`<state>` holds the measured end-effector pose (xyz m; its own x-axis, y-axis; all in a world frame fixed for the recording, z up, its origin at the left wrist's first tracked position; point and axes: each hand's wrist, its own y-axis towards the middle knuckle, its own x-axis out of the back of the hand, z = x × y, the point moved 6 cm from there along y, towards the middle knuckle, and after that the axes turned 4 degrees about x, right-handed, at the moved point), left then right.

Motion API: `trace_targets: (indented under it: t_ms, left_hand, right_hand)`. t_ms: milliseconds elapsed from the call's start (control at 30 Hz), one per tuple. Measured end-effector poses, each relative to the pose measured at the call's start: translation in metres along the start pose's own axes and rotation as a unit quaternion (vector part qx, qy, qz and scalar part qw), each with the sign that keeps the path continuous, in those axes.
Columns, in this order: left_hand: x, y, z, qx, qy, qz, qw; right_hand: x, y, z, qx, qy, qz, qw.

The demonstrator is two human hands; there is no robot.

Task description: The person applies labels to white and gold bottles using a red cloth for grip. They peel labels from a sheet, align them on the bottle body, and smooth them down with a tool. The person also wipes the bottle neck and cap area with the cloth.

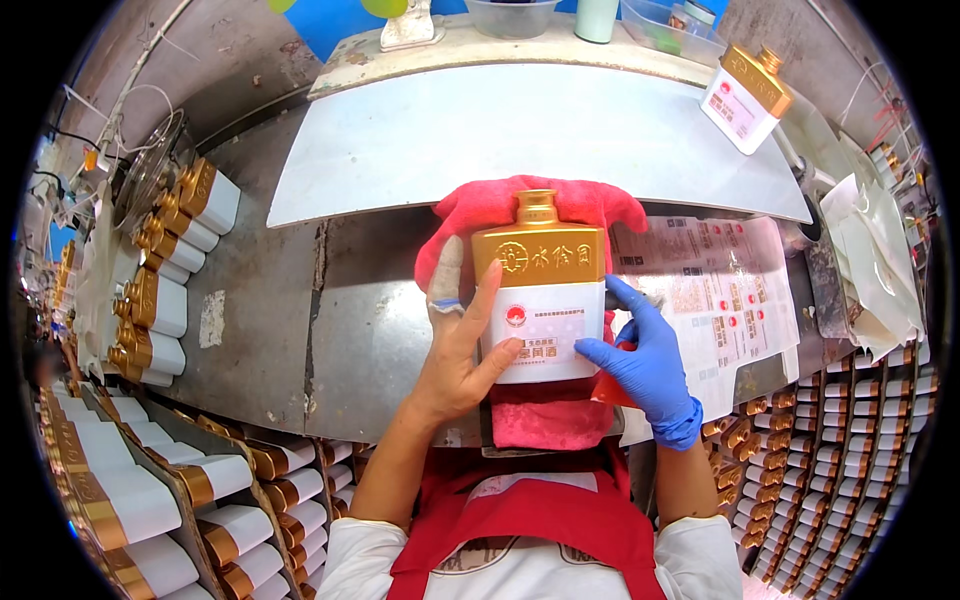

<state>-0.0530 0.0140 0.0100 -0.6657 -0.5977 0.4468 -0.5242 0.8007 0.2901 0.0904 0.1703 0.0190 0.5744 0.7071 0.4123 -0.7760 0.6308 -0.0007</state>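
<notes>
A flat, flask-shaped bottle (pixel 543 300) with a gold neck and shoulder and a white lower body is held upright facing me, over a red cloth (pixel 550 428). My left hand (pixel 455 360) is bare apart from a pale covering on one finger. It grips the bottle's left side, thumb on the lower front near the printing. In a blue glove, my right hand (pixel 648 365) clasps the right side, thumb on the lower front corner. A red object (pixel 612 391) shows under the right palm; its kind and whether I hold it are unclear.
Right of the cloth lie printed label sheets (pixel 735 300). A white board (pixel 480 150) spans the back, with another gold-and-white bottle (pixel 745 98) at its right. Several bottles (pixel 160 300) stand at left. Bottle-filled racks (pixel 830 440) flank me below. Plastic tubs (pixel 512 18) sit behind.
</notes>
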Motion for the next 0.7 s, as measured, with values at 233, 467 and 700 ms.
trace_targets:
  t_ms: [233,467,700]
  left_hand:
    - [0.002,0.000,-0.008,-0.011,0.010,-0.013,1.000]
    - [-0.005,0.001,-0.017,-0.014,0.061,-0.023,0.998]
    - [0.010,-0.005,-0.005,-0.008,-0.015,-0.052,0.999]
  right_hand:
    - [0.001,-0.001,0.000,-0.028,-0.018,0.023,0.999]
    - [0.011,0.005,-0.021,-0.073,0.120,-0.018,0.990]
    - [0.046,-0.007,-0.074,-0.160,0.435,-0.050,0.885]
